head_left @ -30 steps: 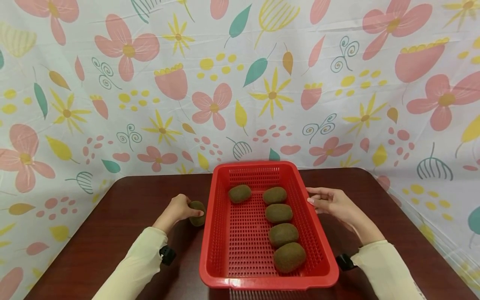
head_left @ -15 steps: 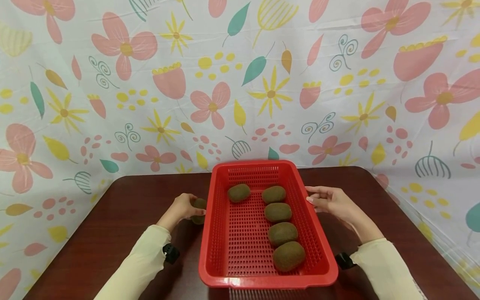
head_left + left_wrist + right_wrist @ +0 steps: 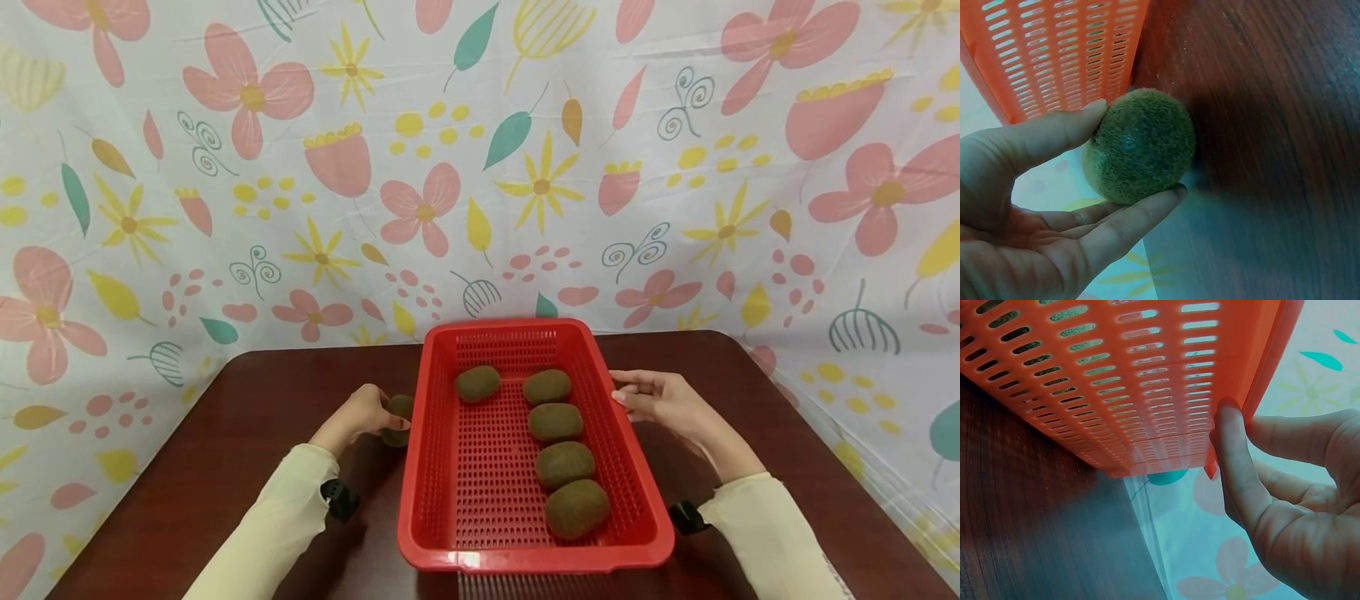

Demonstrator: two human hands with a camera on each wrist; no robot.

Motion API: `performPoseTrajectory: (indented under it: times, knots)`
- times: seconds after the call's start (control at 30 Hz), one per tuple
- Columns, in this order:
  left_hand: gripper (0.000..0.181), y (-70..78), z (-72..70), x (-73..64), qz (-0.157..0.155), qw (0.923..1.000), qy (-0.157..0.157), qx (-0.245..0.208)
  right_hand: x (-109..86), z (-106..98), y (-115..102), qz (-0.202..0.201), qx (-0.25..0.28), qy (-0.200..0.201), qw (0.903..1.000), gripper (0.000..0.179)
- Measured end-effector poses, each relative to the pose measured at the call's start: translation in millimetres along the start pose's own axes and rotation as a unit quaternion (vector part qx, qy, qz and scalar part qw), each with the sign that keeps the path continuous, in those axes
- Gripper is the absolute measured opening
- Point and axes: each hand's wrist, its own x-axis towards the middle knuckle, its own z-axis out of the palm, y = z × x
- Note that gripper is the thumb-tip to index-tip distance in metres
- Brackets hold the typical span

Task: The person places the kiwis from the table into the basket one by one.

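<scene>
My left hand [image 3: 362,412] holds a brown fuzzy kiwi [image 3: 400,407] between thumb and fingers, just outside the left wall of the red plastic basket [image 3: 536,560]. Close up in the left wrist view, this kiwi [image 3: 1144,140] has its rounded end towards the camera, low beside the slotted wall. On the basket's other side, my right hand [image 3: 670,407] grips the long rim, with its fingertips [image 3: 1230,415] at the lip in the right wrist view. Inside the basket, one kiwi [image 3: 477,383] lies at the back left; several more form a column along the right, including the front kiwi [image 3: 577,508].
The basket stands on a dark brown wooden table [image 3: 202,475]. Directly behind the table hangs a white cloth [image 3: 442,275] printed with flowers and leaves. Dark bands with small devices [image 3: 341,500] sit at both wrists.
My left hand has shifted slightly right with the kiwi, closer to the basket's wall. The right hand keeps its place at the rim, and the kiwis inside stay put.
</scene>
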Motion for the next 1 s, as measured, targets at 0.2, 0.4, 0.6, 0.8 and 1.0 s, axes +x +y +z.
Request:
performPoseTrajectory:
  times: [0.2,0.4,0.6,0.8,1.0]
  knots:
    - [0.047,0.1,-5.2,-0.1,0.007,0.9999,-0.010,0.001,1.0,-0.2,1.5,0.003,-0.003,0.001,1.0000,0.057]
    - [0.053,3.6,-15.8,0.0,0.011,0.9999,-0.009,-0.009,0.6,-0.1,2.1,0.004,-0.004,0.004,1.0000,0.058]
    - [0.056,14.0,-31.2,-2.0,0.014,0.9998,-0.002,-0.017,-0.1,0.3,1.7,0.004,-0.002,0.003,1.0000,0.058]
    - [0.059,28.4,-46.4,-2.6,0.019,0.9995,0.021,0.017,-0.3,0.2,1.4,0.002,0.000,0.003,1.0000,0.058]
    - [0.052,42.4,-57.5,-1.8,0.032,0.9990,0.029,0.014,-0.7,-0.3,1.2,0.001,-0.003,0.002,1.0000,0.058]
